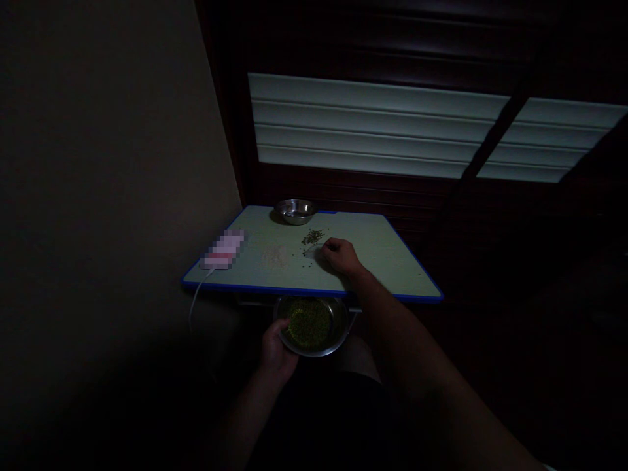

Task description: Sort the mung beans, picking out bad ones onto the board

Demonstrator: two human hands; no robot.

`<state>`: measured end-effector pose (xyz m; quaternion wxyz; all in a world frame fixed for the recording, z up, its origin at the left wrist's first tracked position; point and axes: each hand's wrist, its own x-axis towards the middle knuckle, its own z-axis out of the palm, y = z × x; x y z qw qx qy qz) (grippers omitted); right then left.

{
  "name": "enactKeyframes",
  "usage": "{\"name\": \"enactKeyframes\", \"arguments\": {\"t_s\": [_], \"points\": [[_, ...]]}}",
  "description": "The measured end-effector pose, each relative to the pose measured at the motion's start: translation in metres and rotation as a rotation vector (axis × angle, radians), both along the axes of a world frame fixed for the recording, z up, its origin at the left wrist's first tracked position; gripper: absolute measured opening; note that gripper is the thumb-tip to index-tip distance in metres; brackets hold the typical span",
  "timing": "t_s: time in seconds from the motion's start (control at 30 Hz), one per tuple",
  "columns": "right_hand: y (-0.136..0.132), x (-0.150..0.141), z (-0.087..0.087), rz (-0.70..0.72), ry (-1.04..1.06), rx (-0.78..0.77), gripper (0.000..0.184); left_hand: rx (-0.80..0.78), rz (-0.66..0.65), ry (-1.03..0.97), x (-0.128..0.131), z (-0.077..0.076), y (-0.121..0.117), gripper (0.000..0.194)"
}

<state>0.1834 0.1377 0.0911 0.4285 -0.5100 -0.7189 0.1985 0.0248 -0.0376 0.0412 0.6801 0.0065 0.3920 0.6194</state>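
Observation:
My left hand (279, 350) grips the rim of a metal bowl (314, 353) below the table's front edge, thumb on the inner side. Small green grains (309, 324), like mung beans, lie in that bowl. Over the table, my right hand (341, 256) is closed, fingers pinched on a clear, thin piece (314, 250) whose kind I cannot make out. Just beyond it lies a loose pile of dark greenish grains (313, 237), with a few strays around. To the left, pale grains (275, 255) are spread in a thin patch.
The small table (392, 261) has a blue edge. A second metal bowl (296, 212) stands at its back. On the left lies a blurred pink, phone-like thing (224, 250) with a white cable (193, 301) hanging over the edge. A wall (122, 163) rises at left, slatted dark doors behind.

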Motion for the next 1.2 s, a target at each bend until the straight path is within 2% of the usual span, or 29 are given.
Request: {"name": "enactKeyframes", "arguments": {"t_s": [0.3, 0.67, 1.2], "points": [[-0.0007, -0.0008, 0.0020, -0.097, -0.096, 0.043, 0.021, 0.019, -0.023, -0.004, -0.0001, 0.0001, 0.0005, 0.030], [-0.0006, -0.0015, 0.0005, 0.024, 0.007, 0.048, 0.022, 0.009, -0.010, -0.014, -0.0004, 0.0014, 0.0003, 0.032], [-0.0019, -0.0012, 0.0022, 0.036, 0.067, -0.033, 0.020, 0.001, 0.007, 0.009, -0.0024, 0.0005, -0.0008, 0.030]]}}
